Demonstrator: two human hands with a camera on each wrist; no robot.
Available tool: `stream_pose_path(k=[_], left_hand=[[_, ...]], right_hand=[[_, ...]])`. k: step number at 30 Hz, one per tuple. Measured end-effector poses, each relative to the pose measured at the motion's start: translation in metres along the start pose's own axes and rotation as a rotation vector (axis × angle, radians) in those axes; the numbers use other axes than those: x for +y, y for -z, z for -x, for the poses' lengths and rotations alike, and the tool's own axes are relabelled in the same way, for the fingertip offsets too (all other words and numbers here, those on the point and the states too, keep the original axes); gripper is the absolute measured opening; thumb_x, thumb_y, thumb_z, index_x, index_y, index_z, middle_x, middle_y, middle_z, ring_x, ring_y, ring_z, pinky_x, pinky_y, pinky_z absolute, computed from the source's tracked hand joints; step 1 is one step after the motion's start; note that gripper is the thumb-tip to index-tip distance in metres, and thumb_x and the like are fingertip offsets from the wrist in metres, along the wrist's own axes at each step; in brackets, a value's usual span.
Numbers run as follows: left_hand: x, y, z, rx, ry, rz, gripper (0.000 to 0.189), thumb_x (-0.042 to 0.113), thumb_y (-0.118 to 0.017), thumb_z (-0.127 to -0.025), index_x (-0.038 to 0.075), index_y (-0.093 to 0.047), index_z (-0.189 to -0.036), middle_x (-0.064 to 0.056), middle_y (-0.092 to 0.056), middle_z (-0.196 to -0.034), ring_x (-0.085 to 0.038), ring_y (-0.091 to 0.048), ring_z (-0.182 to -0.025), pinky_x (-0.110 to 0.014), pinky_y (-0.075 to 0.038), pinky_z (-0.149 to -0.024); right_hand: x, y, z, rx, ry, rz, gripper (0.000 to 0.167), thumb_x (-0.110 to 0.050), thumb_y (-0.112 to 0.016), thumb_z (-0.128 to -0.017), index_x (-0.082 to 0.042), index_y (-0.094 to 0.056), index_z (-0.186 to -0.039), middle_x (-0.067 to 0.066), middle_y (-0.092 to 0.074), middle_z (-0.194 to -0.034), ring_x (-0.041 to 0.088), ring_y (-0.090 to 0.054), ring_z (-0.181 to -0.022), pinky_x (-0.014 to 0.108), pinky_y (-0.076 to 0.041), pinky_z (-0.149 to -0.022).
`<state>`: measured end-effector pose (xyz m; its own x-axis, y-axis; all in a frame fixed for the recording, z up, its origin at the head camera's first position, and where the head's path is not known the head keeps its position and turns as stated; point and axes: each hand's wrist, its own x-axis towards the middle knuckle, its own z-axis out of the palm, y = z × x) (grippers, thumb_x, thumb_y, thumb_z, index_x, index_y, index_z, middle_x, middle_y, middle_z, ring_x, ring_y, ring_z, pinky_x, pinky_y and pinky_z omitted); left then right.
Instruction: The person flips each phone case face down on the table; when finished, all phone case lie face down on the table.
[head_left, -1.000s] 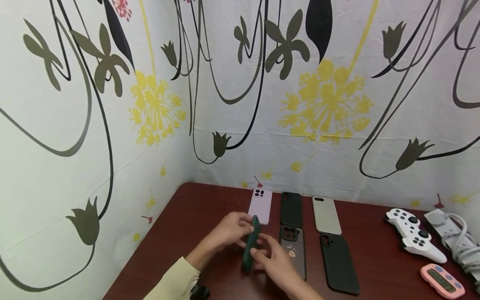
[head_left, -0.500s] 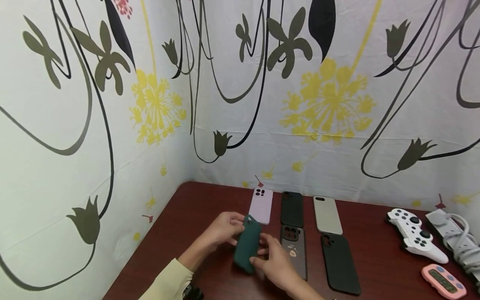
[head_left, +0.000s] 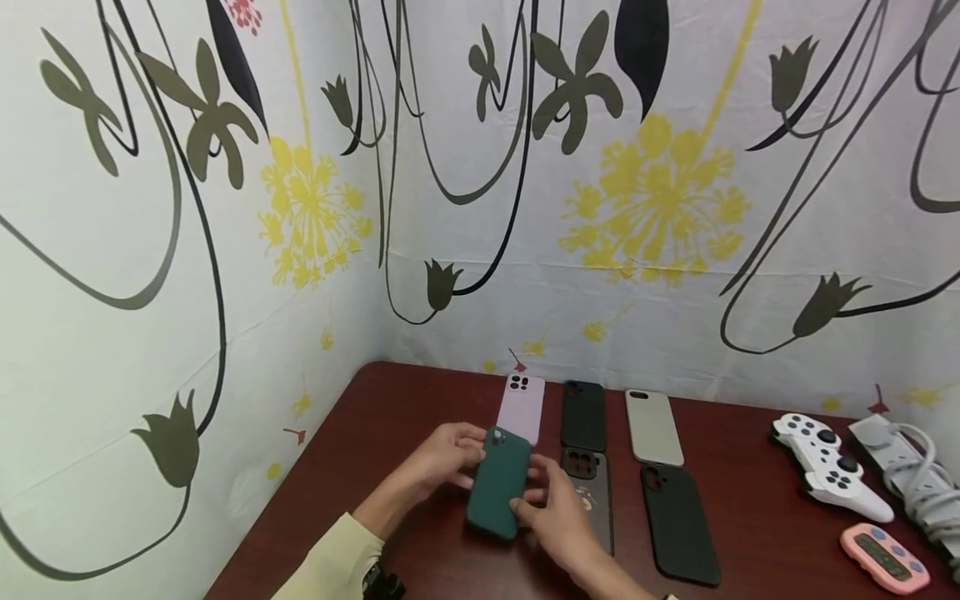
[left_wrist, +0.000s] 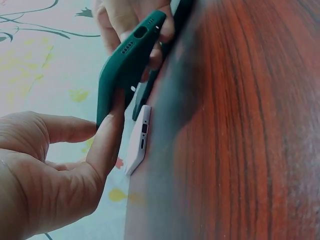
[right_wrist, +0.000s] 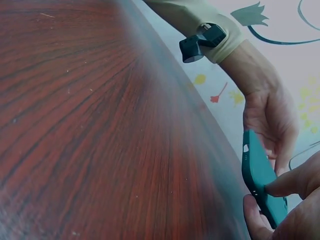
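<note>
Both hands hold a dark green phone case (head_left: 498, 485) above the table, its back turned up toward the head camera. My left hand (head_left: 447, 457) pinches its upper left edge between thumb and fingers. On the opposite side my right hand (head_left: 553, 510) grips the lower right edge, thumb on the back. The left wrist view shows the bottom end of the case (left_wrist: 131, 55) with its port opening and speaker holes. Just behind it lies a lilac phone case (head_left: 522, 407), partly covered. A grey case with camera cutouts (head_left: 597, 508) lies beside the right hand, partly hidden by it.
Two black phone cases (head_left: 583, 415) (head_left: 679, 523) and a beige one (head_left: 654, 427) lie to the right on the dark red table (head_left: 420, 400). Farther right are a white game controller (head_left: 828, 468), a pink timer (head_left: 885, 558) and a power strip with cable (head_left: 911, 479). A patterned curtain surrounds the back.
The green case has turned from edge-on to showing its back with the camera cutout. Both hands have kept hold of it and shifted slightly.
</note>
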<state>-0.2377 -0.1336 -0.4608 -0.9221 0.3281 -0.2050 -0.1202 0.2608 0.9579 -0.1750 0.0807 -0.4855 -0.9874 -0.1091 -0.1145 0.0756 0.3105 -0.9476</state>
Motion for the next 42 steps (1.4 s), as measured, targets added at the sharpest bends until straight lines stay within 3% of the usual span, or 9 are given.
stream_pose_path(k=[7,12,17,26,36,42], left_hand=[[-0.005,-0.006,-0.004,0.028,-0.030,-0.130,0.033,0.005,-0.063,-0.101,-0.004,-0.063,-0.133,-0.017,-0.073,-0.118,-0.021,-0.073,-0.092,-0.037,-0.066,-0.063],[-0.002,-0.014,-0.006,0.049,-0.049,-0.294,0.032,0.002,-0.068,-0.098,-0.004,-0.064,-0.129,-0.017,-0.072,-0.112,-0.023,-0.073,-0.084,-0.037,-0.065,-0.059],[0.001,-0.021,-0.008,0.081,-0.047,-0.376,0.033,0.001,-0.073,-0.095,-0.004,-0.065,-0.127,-0.015,-0.068,-0.109,-0.021,-0.070,-0.075,-0.035,-0.064,-0.054],[0.002,-0.025,-0.010,0.119,-0.035,-0.453,0.035,0.002,-0.075,-0.095,-0.004,-0.065,-0.127,-0.012,-0.066,-0.103,-0.019,-0.068,-0.071,-0.033,-0.062,-0.052],[0.000,-0.029,-0.011,0.125,-0.039,-0.469,0.036,0.000,-0.076,-0.094,-0.006,-0.065,-0.128,-0.011,-0.064,-0.101,-0.018,-0.066,-0.069,-0.033,-0.061,-0.051],[-0.002,-0.026,-0.012,0.114,-0.061,-0.514,0.034,0.001,-0.077,-0.093,-0.005,-0.066,-0.125,-0.010,-0.063,-0.097,-0.017,-0.066,-0.062,-0.030,-0.059,-0.049]], right_hand=[[-0.001,0.002,0.000,0.016,0.010,0.054,0.077,-0.005,-0.081,-0.089,0.002,-0.042,-0.155,0.026,-0.052,-0.141,0.020,-0.066,-0.104,0.033,-0.062,-0.074],[-0.001,0.004,-0.001,0.032,0.075,0.202,0.079,-0.005,-0.084,-0.087,0.005,-0.044,-0.154,0.024,-0.055,-0.134,0.018,-0.064,-0.099,0.030,-0.056,-0.073],[-0.002,0.003,0.000,0.044,0.121,0.331,0.083,-0.006,-0.087,-0.083,0.009,-0.044,-0.153,0.025,-0.054,-0.135,0.016,-0.061,-0.095,0.028,-0.051,-0.073],[-0.005,0.000,-0.002,0.012,0.123,0.405,0.092,-0.009,-0.091,-0.081,0.012,-0.041,-0.154,0.032,-0.049,-0.141,0.030,-0.069,-0.106,0.043,-0.062,-0.083],[-0.006,0.002,-0.004,-0.029,0.122,0.479,0.092,-0.014,-0.091,-0.082,0.017,-0.041,-0.153,0.025,-0.053,-0.130,0.027,-0.063,-0.106,0.049,-0.059,-0.089],[-0.007,0.002,-0.007,-0.070,0.095,0.509,0.089,-0.017,-0.090,-0.085,0.016,-0.042,-0.153,0.029,-0.051,-0.136,0.039,-0.062,-0.119,0.057,-0.057,-0.094]])
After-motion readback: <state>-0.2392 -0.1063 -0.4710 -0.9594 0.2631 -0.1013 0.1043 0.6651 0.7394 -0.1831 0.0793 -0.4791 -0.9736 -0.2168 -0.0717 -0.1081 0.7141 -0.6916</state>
